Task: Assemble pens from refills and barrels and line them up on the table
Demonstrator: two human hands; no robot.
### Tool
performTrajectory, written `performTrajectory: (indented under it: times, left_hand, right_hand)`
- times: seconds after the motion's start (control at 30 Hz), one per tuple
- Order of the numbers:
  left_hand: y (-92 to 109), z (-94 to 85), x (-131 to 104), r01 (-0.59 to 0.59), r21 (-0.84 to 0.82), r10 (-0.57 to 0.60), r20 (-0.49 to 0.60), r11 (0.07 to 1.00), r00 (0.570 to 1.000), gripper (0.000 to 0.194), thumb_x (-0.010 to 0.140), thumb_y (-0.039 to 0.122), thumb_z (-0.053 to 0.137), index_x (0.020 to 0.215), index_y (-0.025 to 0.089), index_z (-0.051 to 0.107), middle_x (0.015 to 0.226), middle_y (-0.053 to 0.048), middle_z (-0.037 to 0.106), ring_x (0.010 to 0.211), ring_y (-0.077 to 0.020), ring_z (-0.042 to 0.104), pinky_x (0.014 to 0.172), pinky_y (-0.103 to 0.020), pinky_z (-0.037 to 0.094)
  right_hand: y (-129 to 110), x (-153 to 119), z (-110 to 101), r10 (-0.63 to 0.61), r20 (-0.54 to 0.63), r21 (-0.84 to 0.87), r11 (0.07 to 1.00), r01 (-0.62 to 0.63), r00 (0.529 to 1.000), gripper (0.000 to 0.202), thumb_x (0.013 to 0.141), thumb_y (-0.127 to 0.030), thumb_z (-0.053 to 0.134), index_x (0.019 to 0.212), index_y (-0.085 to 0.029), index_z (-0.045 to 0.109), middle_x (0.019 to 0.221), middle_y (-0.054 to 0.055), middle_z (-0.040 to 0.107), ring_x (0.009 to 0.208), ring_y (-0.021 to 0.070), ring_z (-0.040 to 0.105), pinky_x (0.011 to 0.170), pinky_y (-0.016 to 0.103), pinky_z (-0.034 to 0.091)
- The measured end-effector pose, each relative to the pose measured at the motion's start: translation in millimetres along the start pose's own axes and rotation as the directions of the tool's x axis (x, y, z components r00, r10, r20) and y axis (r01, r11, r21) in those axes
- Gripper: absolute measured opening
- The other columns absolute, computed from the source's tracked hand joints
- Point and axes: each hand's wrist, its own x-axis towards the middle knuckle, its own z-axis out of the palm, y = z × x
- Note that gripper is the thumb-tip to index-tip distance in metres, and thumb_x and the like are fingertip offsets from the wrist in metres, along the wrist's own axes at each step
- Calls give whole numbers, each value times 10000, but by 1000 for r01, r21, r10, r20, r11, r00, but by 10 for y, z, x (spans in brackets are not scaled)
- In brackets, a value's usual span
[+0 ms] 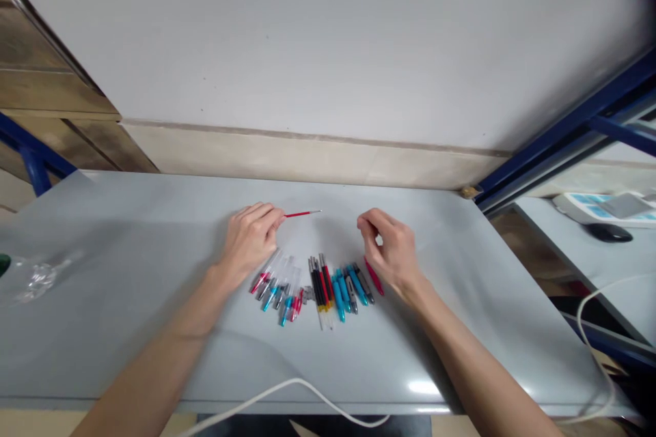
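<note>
My left hand [252, 235] pinches a red pen refill [300, 214], whose metal tip points right. Above the table, my right hand [390, 246] has its thumb and forefinger pressed together; anything between them is too small to make out. A red pen grip [374, 276] lies just beside the right hand. Several clear pen barrels [279, 287] with coloured ends are spread near the left hand. Between the hands lie several black and red refills [321, 287] side by side, and to their right several blue and grey pen grips [351, 290].
The grey table [154, 273] meets a wall behind. A clear plastic bottle [31, 280] lies at the far left. A white cable [292, 382] loops over the front edge. Blue metal frames stand at both sides; a black mouse [608, 232] sits on another table at right.
</note>
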Motion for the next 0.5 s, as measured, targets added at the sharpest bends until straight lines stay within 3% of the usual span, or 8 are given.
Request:
performTrajectory:
  times: [0.07, 0.2, 0.4, 0.5]
  left_hand:
    - [7, 16, -9, 24, -19, -24, -1, 1000, 1000, 237, 960, 125, 473, 836, 200, 659, 786, -32, 652, 754, -187, 580, 704, -321, 401]
    - [79, 53, -20, 39, -68, -37, 36, 997, 999, 230, 963, 130, 478, 834, 203, 655, 799, -28, 664, 762, -182, 587, 698, -309, 397]
    - [104, 57, -21, 68, -115, -63, 52, 991, 997, 215, 967, 140, 494, 839, 201, 655, 798, -16, 665, 746, -167, 584, 668, -297, 383]
    - [98, 65, -22, 80, -130, -73, 60, 988, 996, 213, 970, 153, 493, 851, 202, 663, 811, -18, 673, 751, -166, 592, 667, -295, 388]
  right_hand:
    - [-109, -46, 9, 9, 75, 29, 1000, -11, 997, 248, 1021, -211, 416, 800, -211, 531, 685, 5, 526, 569, 145, 436, 585, 285, 341]
    - [-341, -158, 101, -110, 238, 65, 993, 97, 965, 255, 1017, -222, 413, 795, -206, 537, 680, 4, 558, 555, 131, 448, 568, 274, 313]
    - [-445, -255, 191, -105, 280, 11, 994, 106, 954, 370, 1052, -321, 439, 719, -205, 554, 501, -46, 448, 423, 109, 316, 494, 289, 208]
    - [-422, -247, 200, -144, 340, 78, 989, 124, 930, 405, 1067, -360, 433, 738, -197, 602, 571, -18, 534, 486, 120, 423, 523, 274, 283]
